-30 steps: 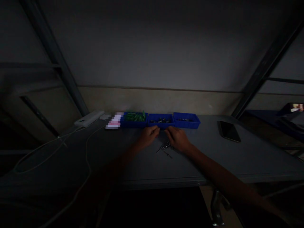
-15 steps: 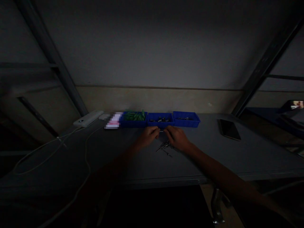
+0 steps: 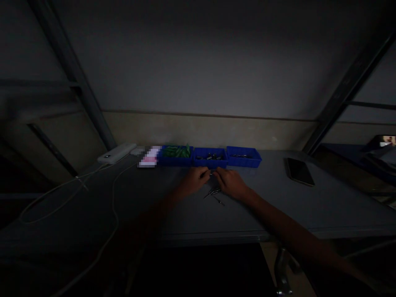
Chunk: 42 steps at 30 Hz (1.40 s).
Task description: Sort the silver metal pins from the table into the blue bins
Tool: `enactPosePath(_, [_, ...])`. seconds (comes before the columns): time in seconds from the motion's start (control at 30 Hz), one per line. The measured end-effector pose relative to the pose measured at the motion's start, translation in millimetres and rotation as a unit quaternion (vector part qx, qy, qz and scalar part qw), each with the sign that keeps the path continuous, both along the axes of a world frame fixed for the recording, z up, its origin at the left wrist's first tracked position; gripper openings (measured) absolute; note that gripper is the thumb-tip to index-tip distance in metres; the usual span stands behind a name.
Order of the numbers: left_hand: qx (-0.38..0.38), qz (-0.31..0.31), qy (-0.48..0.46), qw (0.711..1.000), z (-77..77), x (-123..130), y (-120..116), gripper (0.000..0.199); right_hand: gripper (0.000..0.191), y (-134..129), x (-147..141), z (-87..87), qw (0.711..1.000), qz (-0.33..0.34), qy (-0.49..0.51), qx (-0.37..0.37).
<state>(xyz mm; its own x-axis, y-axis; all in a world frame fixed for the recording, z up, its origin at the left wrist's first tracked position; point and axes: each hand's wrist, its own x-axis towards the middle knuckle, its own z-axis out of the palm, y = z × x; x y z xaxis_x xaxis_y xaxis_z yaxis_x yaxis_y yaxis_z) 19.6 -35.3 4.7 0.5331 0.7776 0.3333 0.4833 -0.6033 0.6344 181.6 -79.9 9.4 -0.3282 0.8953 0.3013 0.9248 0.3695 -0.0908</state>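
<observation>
My left hand (image 3: 197, 178) is closed, its fingertips pinched at one end of a small, thin, shiny metal piece (image 3: 211, 173). My right hand (image 3: 231, 181) pinches the other end, so the fingertips of both hands almost meet. Fingers cover most of the piece, and its exact kind is too small and dark to make out. On the table just below the hands lies a small heap of slim metal parts (image 3: 213, 192), partly behind my right hand. One more slim metal part (image 3: 219, 201) rests apart from it, nearer to me.
Behind the hands stand three blue bins: a left bin (image 3: 176, 161) with green pieces, a middle bin (image 3: 210, 163) with short metal parts, a right bin (image 3: 244, 162) with thin metal parts. A dark phone (image 3: 299, 171) lies right; a lit phone (image 3: 150, 156), white device (image 3: 116, 153) and cable (image 3: 114, 198) lie left.
Both hands stay close together, but the left hand has turned slightly and its fingers are curled tighter. Less of the metal piece shows between them. The whole view has shifted a little.
</observation>
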Motion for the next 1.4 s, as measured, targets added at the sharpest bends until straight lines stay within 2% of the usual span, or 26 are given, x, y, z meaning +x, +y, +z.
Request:
enactPosePath(0.13, [0.037, -0.029, 0.021, 0.999, 1.0, -3.2, 0.4, 0.028, 0.029, -0.7, -0.3, 1.5, 1.0, -0.011, -0.018, -0.009])
enactPosePath(0.23, [0.054, -0.042, 0.024, 0.997, 1.7, -5.8, 2.3, 0.024, 0.03, 2.2, 4.0, -1.3, 1.0, 0.0, 0.007, -0.002])
enactPosePath(0.43, [0.02, -0.021, 0.011, 1.0, 3.1, -6.4, 4.4, 0.031, 0.026, 5.2, 12.4, -1.3, 0.996, 0.062, 0.067, 0.022])
enactPosePath(0.6, [-0.006, -0.017, 0.039, 0.999, -0.3, -2.7, 2.1, 0.037, 0.032, 5.7, 14.5, 2.4, 0.995, 0.058, 0.08, 0.032])
enactPosePath(0.7, [0.005, -0.016, 0.079, 0.997, -4.7, -0.7, 0.2, 0.032, 0.035, 14.3, 24.5, 1.9, 0.993, 0.008, 0.102, 0.049])
enactPosePath(0.77, [0.014, -0.002, 0.105, 0.994, -6.7, 0.1, -0.4, 0.028, 0.039, 23.7, 39.4, 1.3, 0.986, -0.061, 0.137, 0.077])
enactPosePath(0.9, [0.018, 0.03, 0.146, 0.989, -6.0, 0.9, -0.7, 0.019, 0.045, 40.9, 81.6, -0.5, 0.931, -0.236, 0.233, 0.154])
enactPosePath(0.97, [0.017, 0.039, 0.158, 0.987, -3.5, 1.2, -2.1, 0.015, 0.042, 45.3, 98.3, -2.1, 0.912, -0.283, 0.254, 0.157])
enactPosePath(1.03, [0.023, 0.036, 0.164, 0.986, -0.7, 1.5, -4.9, 0.017, 0.039, 46.4, 104.9, -3.6, 0.906, -0.301, 0.261, 0.146])
enactPosePath(1.17, [0.038, 0.014, 0.163, 0.986, 1.1, 2.4, -9.4, 0.025, 0.037, 42.6, 86.8, -4.1, 0.924, -0.262, 0.253, 0.117])
enactPosePath(1.4, [0.006, 0.013, 0.175, 0.984, -2.1, -0.7, -1.4, 0.015, 0.028, 26.5, 36.8, -4.6, 0.98, -0.064, 0.189, 0.017])
